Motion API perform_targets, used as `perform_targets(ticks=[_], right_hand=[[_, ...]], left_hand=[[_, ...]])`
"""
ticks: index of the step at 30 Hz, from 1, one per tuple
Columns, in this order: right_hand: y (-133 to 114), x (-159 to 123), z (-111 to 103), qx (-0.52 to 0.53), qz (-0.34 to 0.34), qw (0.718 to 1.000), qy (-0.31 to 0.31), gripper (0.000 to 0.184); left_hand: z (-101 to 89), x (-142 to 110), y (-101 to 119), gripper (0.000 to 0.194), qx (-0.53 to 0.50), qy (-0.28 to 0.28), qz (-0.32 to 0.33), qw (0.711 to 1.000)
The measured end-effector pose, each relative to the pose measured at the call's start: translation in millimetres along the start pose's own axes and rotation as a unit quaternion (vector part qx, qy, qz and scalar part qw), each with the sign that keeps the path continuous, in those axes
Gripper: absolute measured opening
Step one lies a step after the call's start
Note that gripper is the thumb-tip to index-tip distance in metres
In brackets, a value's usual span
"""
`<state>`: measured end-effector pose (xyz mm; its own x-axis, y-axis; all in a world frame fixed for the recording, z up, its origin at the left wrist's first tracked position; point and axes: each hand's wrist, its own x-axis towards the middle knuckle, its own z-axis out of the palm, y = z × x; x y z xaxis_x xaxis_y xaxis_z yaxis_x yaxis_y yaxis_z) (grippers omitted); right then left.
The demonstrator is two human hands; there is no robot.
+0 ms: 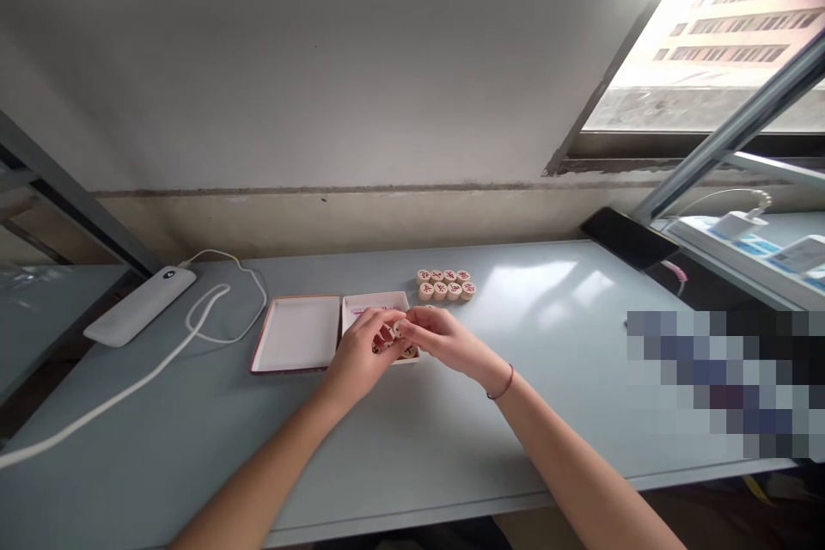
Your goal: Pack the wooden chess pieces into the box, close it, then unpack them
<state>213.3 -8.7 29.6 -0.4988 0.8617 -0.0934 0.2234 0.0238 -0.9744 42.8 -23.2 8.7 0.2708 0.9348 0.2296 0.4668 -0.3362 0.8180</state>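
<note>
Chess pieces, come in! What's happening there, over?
Left hand and right hand together at a round piece, above the white box. More pieces in rows behind. Lid beside box, not blocking.

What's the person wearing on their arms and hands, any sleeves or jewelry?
The left forearm and right forearm are bare, with no sleeves showing. The left hand and right hand wear no gloves. A thin red cord bracelet circles the right wrist; the left wrist shows no band or watch.
</note>
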Motion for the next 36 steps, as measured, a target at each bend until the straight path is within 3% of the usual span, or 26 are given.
perform_targets(ticks=[2, 7, 10, 15, 25, 30, 36], right_hand=[[0.6, -0.2, -8.5, -0.006, 0.013, 1.0, 0.027, 0.039], [18.5, 1.5, -44.4, -0.093, 0.068, 0.979, 0.167, 0.041], [34.1, 5.2, -53.0, -0.132, 0.1, 0.975, 0.147, 0.04], [48.9, 12.1, -48.4, -0.215, 0.106, 0.961, 0.135, 0.044], [40.4, 7.1, -39.8, -0.335, 0.114, 0.924, 0.145, 0.049], [39.2, 9.6, -31.3, -0.403, 0.124, 0.894, 0.152, 0.034], [39.4, 13.3, -28.0, -0.424, 0.127, 0.881, 0.167, 0.026]], left_hand=[[-2.7, 0.4, 0.4, 0.023, 0.033, 0.002, 0.007, 0.999], [-24.5, 5.0, -6.5, 0.024, 0.138, 0.037, -0.011, 0.99], [-37.1, 8.5, -17.3, 0.026, 0.208, 0.041, -0.035, 0.977], [-43.5, 11.5, -30.3, 0.026, 0.28, 0.024, -0.081, 0.956], [-43.9, 13.3, -34.1, 0.023, 0.323, 0.007, -0.141, 0.936], [-42.9, 14.3, -38.1, 0.023, 0.313, -0.003, -0.154, 0.937], [-41.3, 14.2, -39.5, 0.025, 0.304, -0.008, -0.152, 0.941]])
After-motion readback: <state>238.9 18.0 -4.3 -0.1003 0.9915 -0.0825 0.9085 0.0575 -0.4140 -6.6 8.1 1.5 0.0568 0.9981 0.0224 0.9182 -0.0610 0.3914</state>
